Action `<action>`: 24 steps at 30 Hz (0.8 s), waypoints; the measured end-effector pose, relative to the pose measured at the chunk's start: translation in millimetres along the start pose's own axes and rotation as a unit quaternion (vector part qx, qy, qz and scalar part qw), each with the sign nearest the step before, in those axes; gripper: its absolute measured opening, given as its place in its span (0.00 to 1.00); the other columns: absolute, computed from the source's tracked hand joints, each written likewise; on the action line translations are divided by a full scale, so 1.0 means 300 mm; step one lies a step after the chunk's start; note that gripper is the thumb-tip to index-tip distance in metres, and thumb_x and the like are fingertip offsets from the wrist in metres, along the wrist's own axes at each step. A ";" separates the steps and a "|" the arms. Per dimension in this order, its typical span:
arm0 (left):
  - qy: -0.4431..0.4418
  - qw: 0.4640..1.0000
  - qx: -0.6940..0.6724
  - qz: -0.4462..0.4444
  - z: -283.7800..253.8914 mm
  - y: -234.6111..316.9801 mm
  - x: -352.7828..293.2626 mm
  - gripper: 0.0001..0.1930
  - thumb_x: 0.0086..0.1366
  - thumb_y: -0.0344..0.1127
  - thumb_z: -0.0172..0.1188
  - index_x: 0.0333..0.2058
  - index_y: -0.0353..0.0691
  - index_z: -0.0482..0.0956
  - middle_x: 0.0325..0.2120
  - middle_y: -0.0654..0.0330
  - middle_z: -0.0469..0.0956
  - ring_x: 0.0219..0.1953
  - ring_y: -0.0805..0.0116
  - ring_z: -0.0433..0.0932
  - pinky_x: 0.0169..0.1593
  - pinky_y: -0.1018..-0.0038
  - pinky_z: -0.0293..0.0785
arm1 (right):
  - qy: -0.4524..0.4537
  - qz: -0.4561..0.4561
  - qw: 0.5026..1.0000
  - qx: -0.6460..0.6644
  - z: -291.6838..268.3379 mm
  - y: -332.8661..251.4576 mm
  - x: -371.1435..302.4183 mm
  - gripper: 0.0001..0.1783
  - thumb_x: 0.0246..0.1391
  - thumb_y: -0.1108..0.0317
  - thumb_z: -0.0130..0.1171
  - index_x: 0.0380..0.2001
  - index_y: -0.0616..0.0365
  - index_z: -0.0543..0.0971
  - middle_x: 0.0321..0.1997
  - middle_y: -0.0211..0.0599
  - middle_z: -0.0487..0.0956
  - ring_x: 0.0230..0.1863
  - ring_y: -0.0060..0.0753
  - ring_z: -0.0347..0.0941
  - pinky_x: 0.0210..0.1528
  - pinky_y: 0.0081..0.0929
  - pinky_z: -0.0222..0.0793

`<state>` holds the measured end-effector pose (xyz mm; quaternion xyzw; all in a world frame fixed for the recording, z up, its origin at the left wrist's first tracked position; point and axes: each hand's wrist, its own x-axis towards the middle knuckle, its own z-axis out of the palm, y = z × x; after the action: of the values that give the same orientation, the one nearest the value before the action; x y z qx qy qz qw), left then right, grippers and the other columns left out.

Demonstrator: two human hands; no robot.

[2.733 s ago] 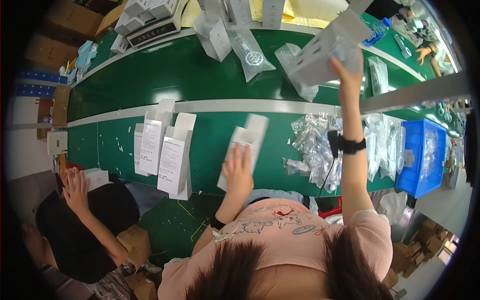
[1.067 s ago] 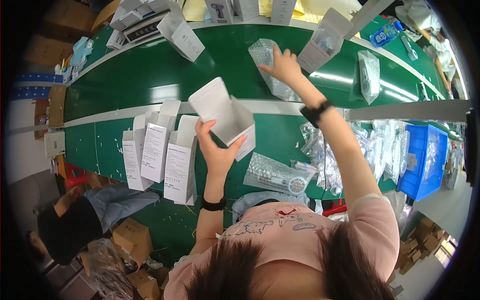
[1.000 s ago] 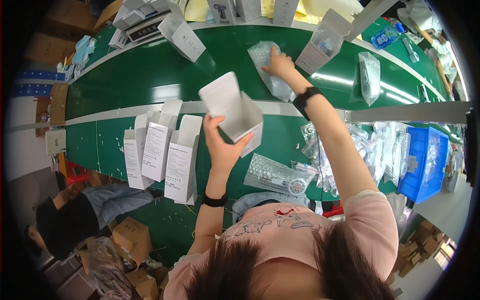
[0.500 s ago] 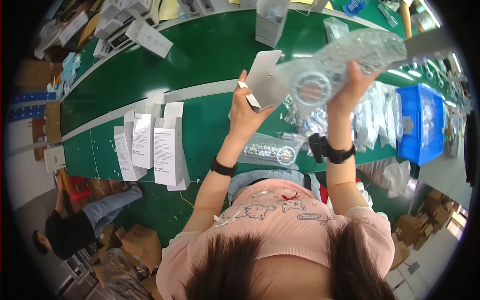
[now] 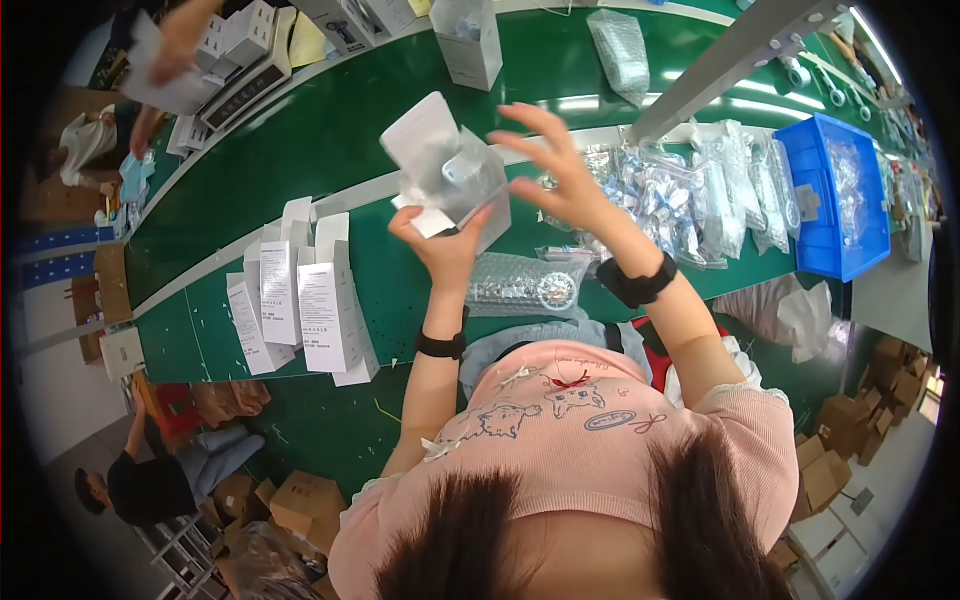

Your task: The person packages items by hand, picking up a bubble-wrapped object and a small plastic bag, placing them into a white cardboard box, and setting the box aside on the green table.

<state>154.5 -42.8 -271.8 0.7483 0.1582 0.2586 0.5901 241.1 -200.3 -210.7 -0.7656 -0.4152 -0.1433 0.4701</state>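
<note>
A white carton (image 5: 492, 222) with its flaps up is in the grip of my left hand (image 5: 440, 245), whose fingers and thumb wrap its lower side. Inside its open mouth sits a clear bubble-wrapped item (image 5: 465, 172), mostly hidden by the walls. My right hand (image 5: 560, 170) is just right of the carton with its fingers spread, holding nothing. On the green table below the carton lies another bubble-wrapped item (image 5: 525, 287) with a round white end. Several white cartons (image 5: 320, 308) stand with raised flaps to the left.
A pile of small clear bags (image 5: 650, 190) and several bubble-wrapped packs (image 5: 740, 185) lie to the right, beside a blue bin (image 5: 807, 240). On the belt are a white carton (image 5: 468, 58) and a wrapped pack (image 5: 620, 55). A metal bar (image 5: 740, 70) crosses above. Another person's hand (image 5: 185, 40) is far left.
The bubble-wrapped item has gone from my right hand into the carton, and that hand has opened. The carton has shifted left. Another person's hand has appeared at far left.
</note>
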 end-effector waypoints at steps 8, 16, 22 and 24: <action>-0.094 0.990 0.008 0.104 0.026 -0.042 -0.039 0.40 0.38 0.31 0.73 0.41 0.43 0.49 0.53 0.39 0.52 0.55 0.52 0.59 0.56 0.64 0.57 | -0.146 0.179 0.845 -0.483 -0.215 0.406 -0.315 0.13 0.38 0.77 0.52 0.32 0.54 0.76 0.54 0.36 0.66 0.60 0.46 0.53 0.54 0.53 0.55; -0.101 0.979 0.079 0.155 -0.075 0.042 -0.034 0.37 0.40 0.32 0.71 0.47 0.42 0.56 0.56 0.41 0.49 0.55 0.49 0.59 0.55 0.64 0.58 | -0.198 0.164 0.863 -0.435 -0.262 0.356 -0.339 0.08 0.37 0.77 0.54 0.26 0.54 0.75 0.54 0.35 0.66 0.61 0.45 0.52 0.54 0.50 0.54; -0.112 0.978 0.150 0.089 -0.107 0.132 -0.008 0.12 0.46 0.31 0.66 0.29 0.37 0.74 0.51 0.43 0.60 0.46 0.48 0.68 0.48 0.66 0.65 | -0.042 0.186 0.980 -0.053 -0.312 0.113 -0.188 0.08 0.37 0.79 0.55 0.26 0.60 0.71 0.40 0.37 0.74 0.49 0.41 0.68 0.45 0.33 0.65; -0.096 0.984 0.143 0.050 -0.109 0.138 -0.005 0.08 0.47 0.30 0.65 0.24 0.36 0.75 0.49 0.44 0.63 0.44 0.48 0.70 0.46 0.66 0.66 | -0.065 0.243 0.967 -0.045 -0.310 0.032 -0.120 0.08 0.38 0.80 0.55 0.26 0.61 0.71 0.38 0.39 0.75 0.46 0.41 0.70 0.43 0.31 0.66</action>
<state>131.7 -27.8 -226.5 0.8534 0.0979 0.1894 0.4757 242.4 -298.5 -190.4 -0.8716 -0.2393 0.0065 0.4278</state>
